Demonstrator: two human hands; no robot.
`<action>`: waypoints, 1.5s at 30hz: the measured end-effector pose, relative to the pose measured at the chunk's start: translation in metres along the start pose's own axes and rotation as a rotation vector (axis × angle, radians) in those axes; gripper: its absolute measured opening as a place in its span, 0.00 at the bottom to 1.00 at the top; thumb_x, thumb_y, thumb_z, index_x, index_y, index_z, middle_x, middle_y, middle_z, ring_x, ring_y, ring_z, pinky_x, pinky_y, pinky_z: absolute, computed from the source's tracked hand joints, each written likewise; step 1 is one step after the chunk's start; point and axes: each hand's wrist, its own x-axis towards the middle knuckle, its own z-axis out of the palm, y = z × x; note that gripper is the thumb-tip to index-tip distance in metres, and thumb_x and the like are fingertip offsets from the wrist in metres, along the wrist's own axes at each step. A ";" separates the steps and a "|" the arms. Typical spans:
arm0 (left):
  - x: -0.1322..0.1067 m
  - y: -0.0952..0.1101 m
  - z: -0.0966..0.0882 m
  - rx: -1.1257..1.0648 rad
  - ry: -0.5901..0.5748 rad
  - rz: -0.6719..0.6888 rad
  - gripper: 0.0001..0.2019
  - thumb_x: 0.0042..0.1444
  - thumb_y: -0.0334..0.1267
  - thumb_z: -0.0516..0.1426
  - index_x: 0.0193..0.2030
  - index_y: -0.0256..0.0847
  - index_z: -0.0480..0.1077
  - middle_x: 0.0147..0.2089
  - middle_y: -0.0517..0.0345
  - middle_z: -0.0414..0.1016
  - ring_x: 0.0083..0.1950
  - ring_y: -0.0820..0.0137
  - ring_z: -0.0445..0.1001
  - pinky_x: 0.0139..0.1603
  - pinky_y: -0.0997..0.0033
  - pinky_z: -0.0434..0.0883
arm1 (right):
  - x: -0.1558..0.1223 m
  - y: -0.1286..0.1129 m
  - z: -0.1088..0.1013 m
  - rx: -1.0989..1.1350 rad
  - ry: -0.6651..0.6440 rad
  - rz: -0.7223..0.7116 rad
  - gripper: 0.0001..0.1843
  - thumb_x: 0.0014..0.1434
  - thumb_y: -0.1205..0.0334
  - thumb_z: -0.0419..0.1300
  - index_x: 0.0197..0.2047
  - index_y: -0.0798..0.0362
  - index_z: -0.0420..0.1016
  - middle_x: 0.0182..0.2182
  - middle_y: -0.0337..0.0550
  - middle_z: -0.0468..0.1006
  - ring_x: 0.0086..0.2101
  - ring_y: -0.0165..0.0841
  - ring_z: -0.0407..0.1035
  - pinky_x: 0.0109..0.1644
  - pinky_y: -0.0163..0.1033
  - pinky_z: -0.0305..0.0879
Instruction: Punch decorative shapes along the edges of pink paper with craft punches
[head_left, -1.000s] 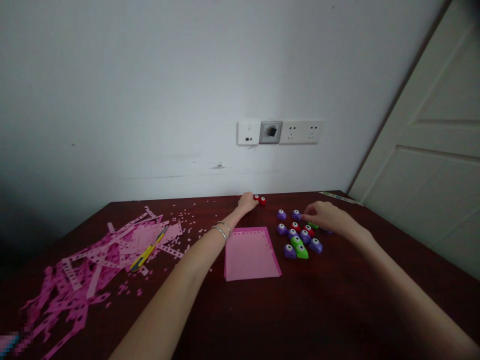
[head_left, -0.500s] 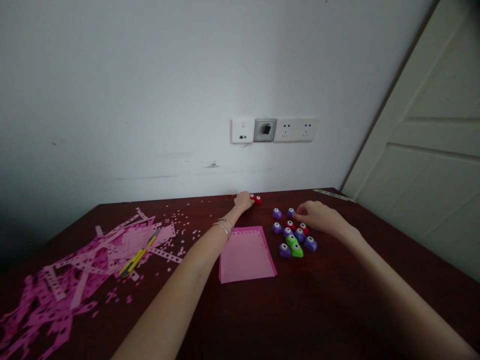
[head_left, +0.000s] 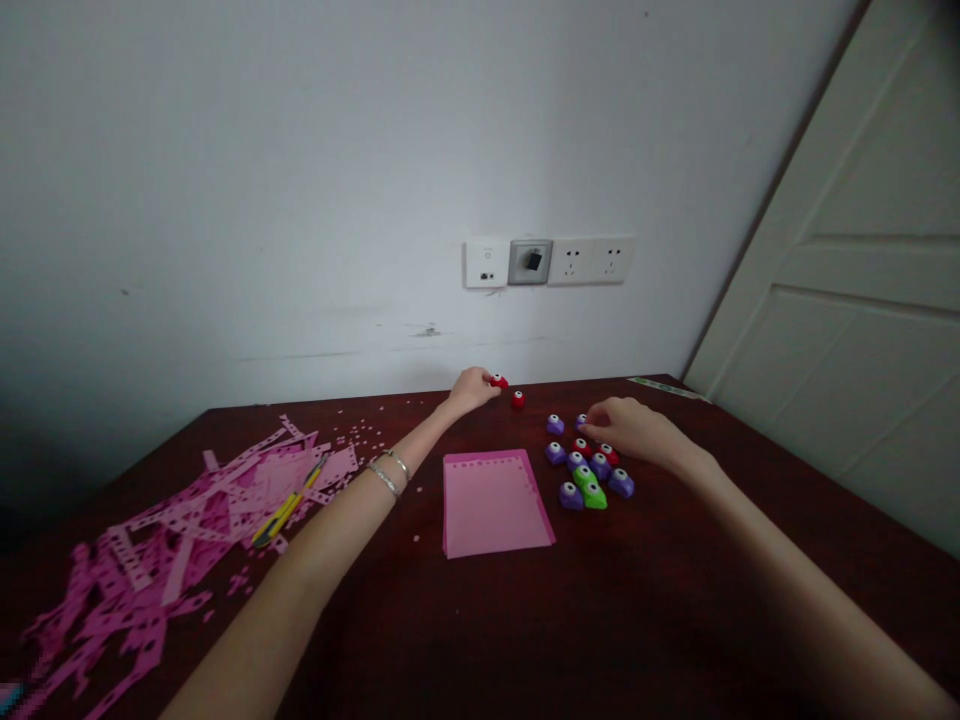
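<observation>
Near the back edge of the table, my left hand [head_left: 472, 390] has its fingers closed on a red craft punch [head_left: 499, 381] with a white, dark-centred top. Another red punch [head_left: 518, 400] stands just right of it, apart from the hand. My right hand [head_left: 630, 428] has its fingertips on a purple craft punch [head_left: 581, 422] and partly covers it. Left of that stands a second purple punch [head_left: 554, 425]. Closer to me is a cluster of several purple, red and green punches, including a green punch [head_left: 594, 495] and a purple punch [head_left: 621, 484].
Pink paper sheets [head_left: 495, 510] with punched holes along the top lie mid-table. At left are a heap of punched pink strips [head_left: 180, 540], scattered confetti and a yellow utility knife [head_left: 289, 508]. Wall sockets [head_left: 592, 261] are behind; a patterned strip [head_left: 667, 389] lies at the back right.
My left hand has drawn one red punch up and left, away from the other red one. My right hand has shifted slightly left at the purple punch.
</observation>
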 end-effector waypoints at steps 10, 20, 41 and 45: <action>-0.107 0.024 -0.048 -0.243 -0.230 0.247 0.14 0.45 0.43 0.57 0.35 0.35 0.73 0.27 0.57 0.71 0.26 0.76 0.64 0.26 0.74 0.59 | -0.020 -0.033 -0.011 0.251 -0.094 -0.260 0.15 0.53 0.52 0.55 0.33 0.53 0.77 0.29 0.45 0.78 0.28 0.33 0.69 0.28 0.35 0.59; -0.130 0.033 -0.039 -0.218 -0.314 0.377 0.12 0.45 0.42 0.58 0.32 0.35 0.73 0.29 0.56 0.71 0.30 0.74 0.66 0.30 0.73 0.63 | -0.020 -0.059 0.010 0.435 -0.091 -0.519 0.18 0.51 0.57 0.60 0.45 0.53 0.73 0.37 0.44 0.77 0.32 0.31 0.68 0.35 0.36 0.64; -0.114 -0.010 -0.049 0.043 -0.379 0.328 0.12 0.45 0.42 0.60 0.34 0.37 0.74 0.32 0.53 0.74 0.31 0.71 0.69 0.32 0.73 0.62 | -0.012 -0.045 0.016 0.371 -0.169 -0.426 0.10 0.47 0.59 0.61 0.34 0.55 0.73 0.28 0.41 0.74 0.29 0.31 0.67 0.31 0.34 0.61; -0.102 -0.043 -0.036 0.050 -0.414 0.249 0.10 0.44 0.41 0.59 0.30 0.37 0.74 0.30 0.54 0.75 0.29 0.71 0.69 0.30 0.74 0.62 | -0.006 -0.032 0.018 0.320 -0.149 -0.382 0.11 0.47 0.57 0.61 0.33 0.54 0.73 0.28 0.41 0.75 0.30 0.32 0.67 0.32 0.34 0.61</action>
